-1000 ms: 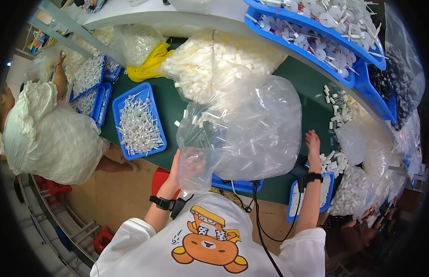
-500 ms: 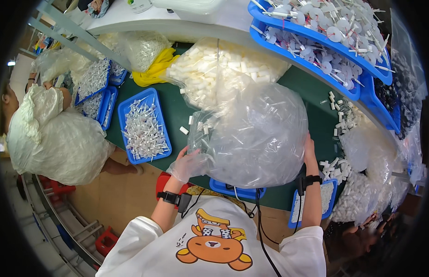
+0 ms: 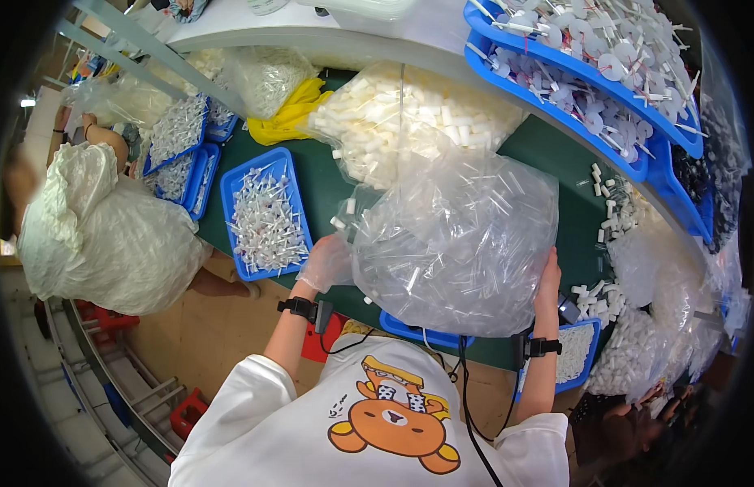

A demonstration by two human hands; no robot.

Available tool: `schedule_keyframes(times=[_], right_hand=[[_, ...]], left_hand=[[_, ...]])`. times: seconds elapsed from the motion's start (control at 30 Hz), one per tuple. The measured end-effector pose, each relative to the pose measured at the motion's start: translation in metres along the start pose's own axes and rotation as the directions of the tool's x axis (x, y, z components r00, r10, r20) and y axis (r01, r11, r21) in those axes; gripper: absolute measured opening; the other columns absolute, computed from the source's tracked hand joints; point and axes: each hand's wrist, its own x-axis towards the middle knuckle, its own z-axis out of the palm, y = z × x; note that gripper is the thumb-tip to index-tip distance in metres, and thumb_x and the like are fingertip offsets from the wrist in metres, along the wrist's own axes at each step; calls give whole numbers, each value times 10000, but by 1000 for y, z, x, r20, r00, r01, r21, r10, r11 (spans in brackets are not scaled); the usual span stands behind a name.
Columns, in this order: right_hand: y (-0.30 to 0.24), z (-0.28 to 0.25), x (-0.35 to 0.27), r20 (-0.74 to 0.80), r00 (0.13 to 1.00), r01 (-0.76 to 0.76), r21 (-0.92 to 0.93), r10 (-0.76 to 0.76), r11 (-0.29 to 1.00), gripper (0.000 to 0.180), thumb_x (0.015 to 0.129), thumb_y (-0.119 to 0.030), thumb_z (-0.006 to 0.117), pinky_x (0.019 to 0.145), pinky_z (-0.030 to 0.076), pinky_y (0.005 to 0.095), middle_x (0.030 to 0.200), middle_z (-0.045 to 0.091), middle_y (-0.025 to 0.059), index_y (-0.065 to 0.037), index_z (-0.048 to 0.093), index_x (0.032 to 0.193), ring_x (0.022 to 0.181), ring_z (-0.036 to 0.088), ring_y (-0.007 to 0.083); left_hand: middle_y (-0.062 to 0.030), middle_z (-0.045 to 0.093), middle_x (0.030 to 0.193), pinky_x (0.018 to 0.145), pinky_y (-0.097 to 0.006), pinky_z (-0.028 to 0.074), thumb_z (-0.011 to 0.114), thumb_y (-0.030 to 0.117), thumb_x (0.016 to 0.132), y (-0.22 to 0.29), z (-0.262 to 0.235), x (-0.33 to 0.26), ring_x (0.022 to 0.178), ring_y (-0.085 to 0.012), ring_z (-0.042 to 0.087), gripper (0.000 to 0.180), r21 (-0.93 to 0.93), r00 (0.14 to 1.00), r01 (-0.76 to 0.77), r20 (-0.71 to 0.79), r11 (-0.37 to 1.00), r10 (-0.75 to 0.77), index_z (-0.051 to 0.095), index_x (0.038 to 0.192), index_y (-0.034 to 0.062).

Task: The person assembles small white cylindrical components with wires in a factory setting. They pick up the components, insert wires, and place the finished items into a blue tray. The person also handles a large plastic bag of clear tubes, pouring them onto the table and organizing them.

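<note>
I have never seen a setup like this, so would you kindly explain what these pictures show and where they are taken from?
There is no robot here, just someone working by hand. Every picture comes from a wide fisheye camera worn on the head, looking down, so straight edges bend. The left hand shows through clear plastic beside a large clear bag of thin transparent pieces; the right hand is against its other side, its fingers mostly hidden. On the green table, a blue tray of small white parts lies to the left, and a bag of short white pieces lies beyond the large one.
</note>
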Motion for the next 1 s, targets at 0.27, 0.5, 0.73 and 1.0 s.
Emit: schedule_keyframes(times=[0.27, 0.5, 0.73, 1.0], right_hand=[[13, -4, -10, -3, 1000, 26, 134, -25, 991, 614, 918, -441, 453, 916, 423, 325, 1268, 487, 127, 24, 385, 1314, 1113, 510, 222], [-4, 12, -48, -64, 997, -39, 164, 50, 986, 616, 922, -423, 451, 1002, 345, 341, 1355, 405, 120, 3, 339, 1352, 1205, 425, 238], [22, -6, -26, -63, 996, -45, 194, 58, 980, 614, 924, -434, 447, 985, 349, 344, 1320, 428, 125, 19, 360, 1329, 1144, 464, 248], [7, 4, -49, -32, 988, -143, 193, 152, 971, 605, 934, -420, 425, 1002, 324, 356, 1339, 415, 115, 14, 335, 1345, 1182, 430, 237]], left_hand=[[-83, 592, 1095, 813, -344, 478, 459, 300, 928, 64, 38, 7, 969, -203, 585, 346, 208, 926, 209, -356, 955, -125, 543, 1138, 38], [-112, 544, 1199, 913, -418, 435, 382, 403, 937, 29, 24, -5, 1070, -265, 532, 465, -281, 870, 294, -318, 914, -377, 493, 1207, 41], [-70, 600, 1024, 966, -455, 379, 429, 352, 903, 2, 61, -24, 1018, -254, 540, 337, -636, 878, 379, 17, 672, -479, 591, 1066, 106], [-178, 439, 1288, 1044, -516, 277, 382, 484, 906, -23, 41, -24, 1208, -369, 398, 568, -853, 913, 343, 205, 394, -353, 426, 1272, 51]])
